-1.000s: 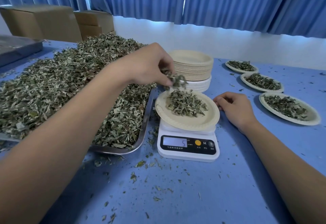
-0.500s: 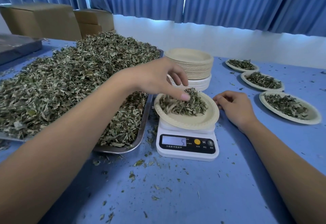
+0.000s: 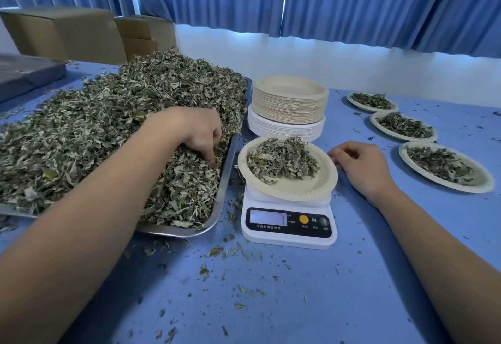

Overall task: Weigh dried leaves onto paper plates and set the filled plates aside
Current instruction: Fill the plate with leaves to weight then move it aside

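My left hand (image 3: 200, 133) is down in the heap of dried leaves (image 3: 95, 132) on the metal tray (image 3: 225, 189), fingers curled into the pile and pinching up a bit of leaf. Just right of that grip, a paper plate (image 3: 311, 189) with a mound of leaves sits on the white kitchen scale (image 3: 287, 232), whose display shows what looks like a 7. My right hand (image 3: 357, 164) rests on the blue table (image 3: 271, 303) just beyond the plate's far rim, fingers loosely curled and holding nothing. Behind the scale stands a stack of empty plates (image 3: 290, 99). Three filled plates (image 3: 444, 166) lie in a row right of my right hand.
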A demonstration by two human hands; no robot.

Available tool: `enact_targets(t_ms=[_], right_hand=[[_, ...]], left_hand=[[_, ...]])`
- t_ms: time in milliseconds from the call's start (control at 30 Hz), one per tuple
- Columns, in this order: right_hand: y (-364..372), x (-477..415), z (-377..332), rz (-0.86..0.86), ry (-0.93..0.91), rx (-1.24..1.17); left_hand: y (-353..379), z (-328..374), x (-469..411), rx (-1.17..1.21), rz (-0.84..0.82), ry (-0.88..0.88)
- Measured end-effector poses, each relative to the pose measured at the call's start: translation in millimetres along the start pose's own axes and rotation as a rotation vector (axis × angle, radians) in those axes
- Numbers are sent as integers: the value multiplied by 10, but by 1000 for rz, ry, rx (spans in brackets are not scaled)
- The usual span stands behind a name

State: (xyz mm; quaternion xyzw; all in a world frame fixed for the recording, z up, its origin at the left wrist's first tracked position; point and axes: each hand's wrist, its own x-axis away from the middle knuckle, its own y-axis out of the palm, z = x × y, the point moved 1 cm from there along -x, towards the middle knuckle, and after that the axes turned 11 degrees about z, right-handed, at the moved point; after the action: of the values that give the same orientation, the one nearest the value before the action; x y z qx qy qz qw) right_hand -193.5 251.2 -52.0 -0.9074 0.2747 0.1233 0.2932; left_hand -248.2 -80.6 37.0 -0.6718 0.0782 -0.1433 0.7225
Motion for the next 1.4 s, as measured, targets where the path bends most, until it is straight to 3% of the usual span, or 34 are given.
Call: enact_targets(t_ms=[233,400,533,633,767,900,1000,1167,1267,1400], right_hand=[[9,-13,16,-5,7,-5],[-21,15,-39,-49,-28,-88],[-91,79,-185,-202,-34,-233],[-113,107,-248,-304,2,-234],[-142,106,-325,-314,106,-263],[-249,46,-402,-309,189,-254],[-355,-2,-390,-307,372,-432],[-701,-201,-150,-165,558,-546],[-977,-308,66,51,535,-437],[-1323,-426,304,328,535,-491]], left_hand=[[-83,34,49,94,98,-23],[-213,209,131,321,347,85],[-105,454,171,292,197,174],[25,551,129,278,209,173],[73,613,103,297,234,122],[109,714,67,588,205,54],[145,908,39,814,194,-19],[173,1391,-64,1085,208,-116],[187,1670,-191,1198,187,-160],[220,2051,-415,1346,187,-234]])
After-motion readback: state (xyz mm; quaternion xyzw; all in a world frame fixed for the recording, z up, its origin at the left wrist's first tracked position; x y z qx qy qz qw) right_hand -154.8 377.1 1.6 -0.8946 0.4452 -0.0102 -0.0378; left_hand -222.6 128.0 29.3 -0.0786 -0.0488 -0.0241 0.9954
